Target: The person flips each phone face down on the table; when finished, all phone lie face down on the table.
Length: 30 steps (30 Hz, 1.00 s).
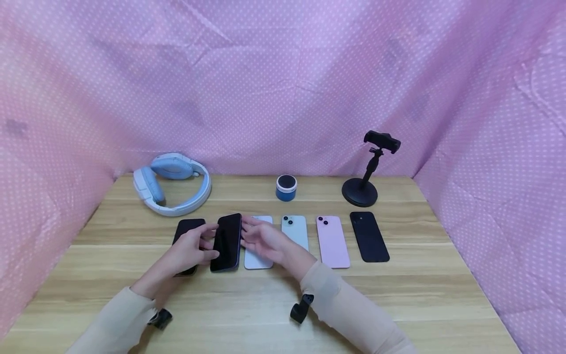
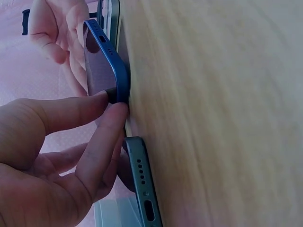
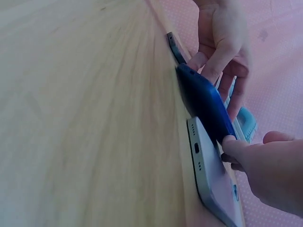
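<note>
A blue smartphone (image 1: 227,243) sits screen up between my hands, its right side tilted up so that the blue back (image 3: 208,101) shows in the right wrist view. My left hand (image 1: 194,246) pinches its lower left edge, thumb on the screen side and a finger at the rim. Straight fingers of my right hand (image 1: 267,241) touch the raised right edge. Under my left hand lies a dark-screened phone (image 1: 185,226) with a greenish frame (image 2: 142,175). Beneath my right hand, partly covered, is a whitish phone (image 1: 258,261).
To the right lie a pale green phone (image 1: 295,231), a pink phone (image 1: 332,241) and a black phone (image 1: 369,237), backs up. Behind stand blue-and-white headphones (image 1: 201,194), a small blue cylinder (image 1: 286,189) and a black phone stand (image 1: 360,191). Pink dotted cloth (image 1: 283,98) surrounds the wooden table (image 1: 247,314).
</note>
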Each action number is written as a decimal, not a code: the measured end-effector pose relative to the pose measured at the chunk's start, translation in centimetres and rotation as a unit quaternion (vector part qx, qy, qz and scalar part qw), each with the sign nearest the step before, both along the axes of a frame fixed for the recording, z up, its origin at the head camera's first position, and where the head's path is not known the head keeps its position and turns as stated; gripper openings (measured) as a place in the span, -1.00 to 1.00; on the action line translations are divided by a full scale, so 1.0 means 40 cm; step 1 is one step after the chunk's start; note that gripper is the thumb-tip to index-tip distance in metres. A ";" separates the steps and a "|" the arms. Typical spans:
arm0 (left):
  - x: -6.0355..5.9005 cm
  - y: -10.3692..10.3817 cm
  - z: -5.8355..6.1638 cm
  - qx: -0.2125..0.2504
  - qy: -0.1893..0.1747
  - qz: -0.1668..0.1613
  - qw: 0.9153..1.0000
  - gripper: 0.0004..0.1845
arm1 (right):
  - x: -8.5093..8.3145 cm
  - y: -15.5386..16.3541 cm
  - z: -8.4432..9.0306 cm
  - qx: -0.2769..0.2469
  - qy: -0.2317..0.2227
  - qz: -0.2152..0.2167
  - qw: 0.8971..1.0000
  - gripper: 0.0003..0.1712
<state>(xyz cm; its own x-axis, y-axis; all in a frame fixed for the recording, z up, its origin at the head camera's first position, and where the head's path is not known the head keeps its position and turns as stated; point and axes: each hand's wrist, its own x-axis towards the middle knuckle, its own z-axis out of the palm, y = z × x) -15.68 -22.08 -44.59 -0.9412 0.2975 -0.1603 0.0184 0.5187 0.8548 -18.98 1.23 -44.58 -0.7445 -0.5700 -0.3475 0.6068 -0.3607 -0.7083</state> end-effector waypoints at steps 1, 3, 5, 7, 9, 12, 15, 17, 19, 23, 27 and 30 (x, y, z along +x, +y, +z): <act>-0.001 0.002 0.000 0.000 0.000 -0.001 1.000 -0.25 | -0.001 0.004 -0.001 -0.001 0.000 -0.001 1.000 -0.21; -0.004 0.006 -0.001 0.000 -0.004 -0.001 1.000 -0.28 | -0.003 0.011 -0.002 -0.007 -0.004 -0.003 1.000 -0.23; -0.006 0.008 -0.001 0.000 -0.010 -0.001 1.000 -0.31 | -0.003 0.017 -0.003 -0.016 -0.010 -0.004 1.000 -0.26; -0.007 0.010 -0.001 0.001 -0.019 0.004 1.000 -0.33 | -0.002 0.022 -0.003 -0.025 -0.015 -0.002 1.000 -0.29; -0.008 0.011 -0.002 0.004 -0.031 0.008 0.999 -0.37 | 0.000 0.025 -0.003 -0.033 -0.017 0.001 0.999 -0.30; -0.011 0.013 -0.002 0.017 -0.050 0.015 0.999 -0.41 | 0.001 0.026 -0.003 -0.038 -0.008 0.009 0.999 -0.32; -0.017 0.019 0.000 0.038 -0.066 0.025 0.997 -0.41 | -0.004 0.025 0.000 -0.043 0.001 0.013 0.999 -0.34; -0.019 0.021 0.003 0.049 -0.073 0.033 0.996 -0.40 | -0.007 0.022 0.004 -0.045 0.006 0.013 0.999 -0.35; -0.021 0.025 0.006 0.061 -0.081 0.034 0.994 -0.38 | -0.011 0.019 0.008 -0.046 0.009 0.010 0.999 -0.36; -0.020 0.027 0.008 0.077 -0.097 0.034 0.992 -0.35 | -0.011 0.012 0.014 -0.034 0.023 0.015 0.999 -0.35; -0.015 0.025 0.007 0.088 -0.104 0.043 0.990 -0.36 | -0.004 0.001 0.010 -0.012 0.046 0.050 0.998 -0.36; -0.009 0.025 0.007 0.093 -0.106 0.050 0.989 -0.35 | 0.005 -0.008 0.004 0.004 0.052 0.067 0.996 -0.36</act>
<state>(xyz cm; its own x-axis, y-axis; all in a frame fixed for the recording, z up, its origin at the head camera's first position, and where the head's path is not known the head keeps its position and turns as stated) -16.03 -21.09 -44.30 -0.9182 0.2478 -0.3091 -0.2156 0.3422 0.9146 -18.80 0.92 -44.43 -0.6934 -0.6647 -0.2781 0.5731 -0.2748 -0.7721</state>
